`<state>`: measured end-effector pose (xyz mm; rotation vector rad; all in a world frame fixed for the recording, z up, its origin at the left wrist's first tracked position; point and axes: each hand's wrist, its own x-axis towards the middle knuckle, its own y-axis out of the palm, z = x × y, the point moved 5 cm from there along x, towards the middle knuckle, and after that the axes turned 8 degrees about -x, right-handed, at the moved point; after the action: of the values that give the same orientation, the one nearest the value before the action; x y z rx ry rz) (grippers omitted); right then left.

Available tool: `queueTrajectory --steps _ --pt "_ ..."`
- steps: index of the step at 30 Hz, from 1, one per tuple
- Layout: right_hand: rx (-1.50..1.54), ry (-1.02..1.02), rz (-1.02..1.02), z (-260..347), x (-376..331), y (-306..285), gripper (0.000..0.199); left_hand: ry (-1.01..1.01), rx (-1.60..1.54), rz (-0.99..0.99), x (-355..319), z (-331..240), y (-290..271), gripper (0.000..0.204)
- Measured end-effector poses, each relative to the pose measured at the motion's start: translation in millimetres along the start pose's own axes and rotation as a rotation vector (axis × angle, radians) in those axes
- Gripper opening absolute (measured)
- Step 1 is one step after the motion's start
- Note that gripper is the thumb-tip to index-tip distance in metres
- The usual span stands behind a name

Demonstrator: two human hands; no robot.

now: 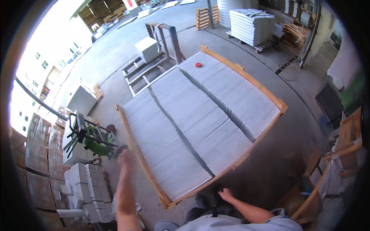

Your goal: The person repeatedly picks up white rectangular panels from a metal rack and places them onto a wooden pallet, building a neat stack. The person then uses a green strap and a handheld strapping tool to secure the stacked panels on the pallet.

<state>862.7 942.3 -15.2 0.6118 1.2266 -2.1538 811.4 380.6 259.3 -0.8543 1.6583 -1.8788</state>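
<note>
A wooden-framed crate (163,200) full of pale grey slabs set on edge in three rows stands before me, dark gaps between the rows. My left hand (125,158) is raised beside the crate's left edge, fingers curled closed. A faint, pale, blurred line runs from near it over the slabs; what the hand grips is too indistinct to name. Low by my dark trousers, my right hand (226,194) is off the crate's near edge, its fingers curled together with nothing visible in them. A small red round object (198,65) lies on the far right row of slabs.
Left of the crate stands a green and black wheeled machine (96,140), near stacked white blocks (86,188). A metal frame with a white box (148,49) adjoins the far side. A pallet of white slabs (252,27) is at the back right; wooden crate parts (348,131) are at right.
</note>
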Motion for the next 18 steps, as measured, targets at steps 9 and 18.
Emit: queueTrajectory --steps 9,18 --pt "0.447 -0.292 0.035 122 -70 -41 0.025 -0.149 -0.074 -0.165 -11 190 -45 0.032" --pt "0.426 -0.284 -0.092 281 -112 52 0.026 0.025 -0.405 -0.097 -36 270 2 0.031"
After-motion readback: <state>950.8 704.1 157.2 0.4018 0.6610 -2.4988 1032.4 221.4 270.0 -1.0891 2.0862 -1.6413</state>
